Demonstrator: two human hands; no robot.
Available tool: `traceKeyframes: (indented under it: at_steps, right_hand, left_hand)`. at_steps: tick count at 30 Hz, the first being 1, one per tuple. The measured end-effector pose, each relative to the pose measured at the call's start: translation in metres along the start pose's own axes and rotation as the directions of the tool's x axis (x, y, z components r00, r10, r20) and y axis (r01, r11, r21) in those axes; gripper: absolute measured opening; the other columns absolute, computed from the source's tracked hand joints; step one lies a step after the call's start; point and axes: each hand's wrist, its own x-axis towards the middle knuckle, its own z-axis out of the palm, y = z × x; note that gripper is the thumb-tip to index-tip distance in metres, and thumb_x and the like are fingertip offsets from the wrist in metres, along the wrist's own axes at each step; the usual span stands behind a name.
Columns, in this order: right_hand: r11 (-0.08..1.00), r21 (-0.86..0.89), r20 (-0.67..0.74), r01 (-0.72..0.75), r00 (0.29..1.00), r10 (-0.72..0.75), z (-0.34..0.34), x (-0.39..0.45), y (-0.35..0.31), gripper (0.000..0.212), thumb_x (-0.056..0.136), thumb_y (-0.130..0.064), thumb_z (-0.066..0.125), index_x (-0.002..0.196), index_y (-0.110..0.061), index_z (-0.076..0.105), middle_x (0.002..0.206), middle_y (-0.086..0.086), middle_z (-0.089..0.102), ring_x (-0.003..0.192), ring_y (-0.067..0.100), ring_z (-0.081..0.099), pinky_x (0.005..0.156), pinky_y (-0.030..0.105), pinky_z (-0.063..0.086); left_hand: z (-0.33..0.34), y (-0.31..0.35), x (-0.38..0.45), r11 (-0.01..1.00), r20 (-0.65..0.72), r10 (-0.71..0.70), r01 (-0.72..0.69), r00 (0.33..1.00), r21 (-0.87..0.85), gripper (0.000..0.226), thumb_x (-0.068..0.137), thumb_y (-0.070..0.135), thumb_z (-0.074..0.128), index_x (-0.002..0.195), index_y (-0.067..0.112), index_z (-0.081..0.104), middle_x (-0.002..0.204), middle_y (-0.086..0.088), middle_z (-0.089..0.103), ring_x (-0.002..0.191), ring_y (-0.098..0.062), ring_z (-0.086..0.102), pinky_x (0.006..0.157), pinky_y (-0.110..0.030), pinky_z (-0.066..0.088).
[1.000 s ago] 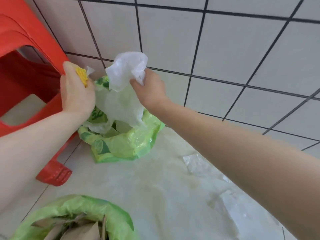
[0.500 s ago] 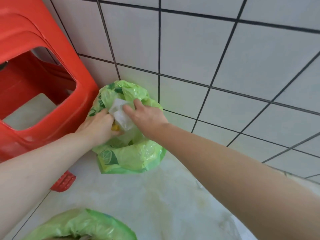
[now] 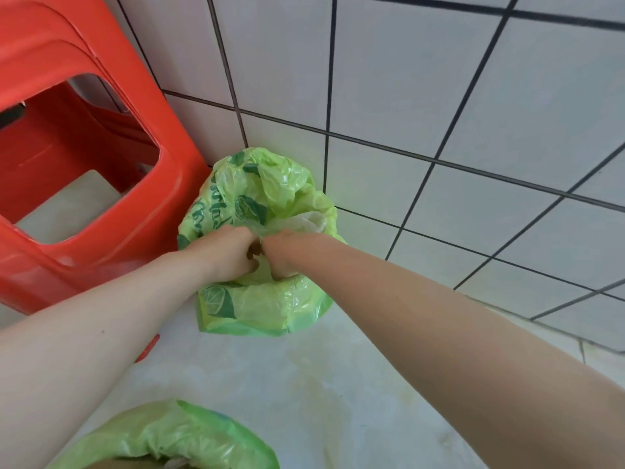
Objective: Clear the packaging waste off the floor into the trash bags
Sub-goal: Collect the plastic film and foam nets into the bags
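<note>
The red stool [image 3: 84,164] is standing by the tiled wall [image 3: 439,96], and the green trash bag [image 3: 267,299] is sitting on the floor [image 3: 321,384] just beside it, with a second green bag [image 3: 176,438] lying near your feet. Your left hand [image 3: 225,253] and right hand [image 3: 287,253] are both reaching into the bag's mouth, knuckles nearly touching. Their fingers are curling down, maybe onto the clear wrapper [image 3: 304,221] poking out, but I cannot tell what they are pinching.
</note>
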Motion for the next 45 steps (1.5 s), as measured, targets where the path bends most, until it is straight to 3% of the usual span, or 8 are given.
traceKeyframes:
  at_steps: [2,6,13,19,24,29,38,45]
  right_hand:
    - [0.999,0.016,-0.076,0.044,0.996,-0.043,-0.005,-0.007,0.004,0.037,0.09,-0.006,0.053,0.127,-0.009,0.053,0.093,0.004,0.059,0.076,0.02,0.057,0.057,0.025,0.044]
    - [0.979,0.148,-0.319,0.143,0.944,-0.09,-0.02,-0.038,0.022,0.04,0.091,-0.006,0.05,0.13,-0.011,0.053,0.124,0.01,0.052,0.108,0.026,0.055,0.084,0.032,0.049]
    - [0.937,0.279,-0.54,0.209,0.841,-0.027,-0.005,-0.13,0.077,0.031,0.092,-0.012,0.05,0.123,-0.015,0.057,0.116,0.003,0.054,0.103,0.02,0.056,0.088,0.038,0.049]
    - [0.921,0.389,-0.487,0.03,0.855,0.177,0.07,-0.213,0.144,0.025,0.091,-0.013,0.051,0.114,-0.018,0.059,0.108,-0.002,0.059,0.099,0.014,0.057,0.088,0.031,0.05]
    - [0.865,0.49,-0.405,-0.109,0.85,0.337,0.152,-0.27,0.174,0.023,0.091,-0.017,0.052,0.112,-0.021,0.06,0.105,-0.006,0.058,0.097,0.012,0.058,0.086,0.033,0.051]
    - [0.811,0.545,-0.294,-0.216,0.856,0.425,0.223,-0.327,0.182,0.024,0.092,-0.022,0.055,0.115,-0.022,0.057,0.107,-0.009,0.054,0.101,0.014,0.057,0.088,0.031,0.049]
    - [0.709,0.473,-0.012,-0.524,0.8,0.599,0.331,-0.399,0.204,0.051,0.093,-0.029,0.052,0.141,-0.02,0.037,0.142,0.001,0.039,0.126,0.025,0.042,0.101,0.032,0.038]
    - [0.767,0.405,0.081,-0.497,0.856,0.511,0.385,-0.42,0.194,0.063,0.092,-0.041,0.05,0.145,-0.05,0.017,0.16,-0.005,0.001,0.142,0.033,0.013,0.113,0.043,0.03]
  left_hand:
    - [-0.005,0.0,-0.001,0.999,-0.058,-0.014,0.012,0.998,-0.037,0.009,0.082,0.019,0.061,0.089,0.024,0.063,0.093,0.001,0.067,0.09,-0.022,0.063,0.082,-0.035,0.053]
    - [-0.019,-0.001,-0.008,0.99,-0.182,-0.055,0.03,0.982,-0.139,0.023,0.082,0.016,0.059,0.103,0.022,0.066,0.094,0.002,0.067,0.088,-0.019,0.061,0.078,-0.031,0.049]
    - [-0.042,0.043,-0.035,0.961,-0.472,-0.051,-0.086,0.88,-0.264,0.018,0.085,0.019,0.057,0.098,0.03,0.064,0.081,0.014,0.063,0.076,-0.012,0.059,0.067,-0.03,0.049]
    - [-0.022,0.143,-0.051,0.892,-0.586,0.086,-0.325,0.805,-0.315,0.013,0.082,0.016,0.058,0.089,0.025,0.064,0.068,0.007,0.064,0.064,-0.009,0.057,0.062,-0.026,0.044]
    - [0.025,0.21,-0.058,0.879,-0.451,0.261,-0.404,0.853,-0.254,0.017,0.079,0.016,0.059,0.093,0.023,0.063,0.066,0.012,0.06,0.056,-0.001,0.05,0.061,-0.029,0.044]
    - [0.073,0.251,-0.067,0.933,-0.034,0.33,-0.331,0.943,-0.139,0.03,0.083,0.025,0.056,0.113,0.027,0.054,0.094,0.011,0.06,0.088,-0.016,0.054,0.081,-0.034,0.048]
    - [0.172,0.341,-0.11,0.863,0.347,0.468,-0.505,0.813,0.017,0.053,0.086,0.025,0.053,0.137,0.026,0.039,0.14,0.002,0.039,0.129,-0.021,0.037,0.103,-0.037,0.039]
    - [0.239,0.357,-0.135,0.771,0.382,0.484,-0.59,0.787,0.24,0.057,0.086,0.01,0.052,0.138,0.022,0.034,0.134,-0.002,0.041,0.123,-0.026,0.037,0.099,-0.036,0.037]
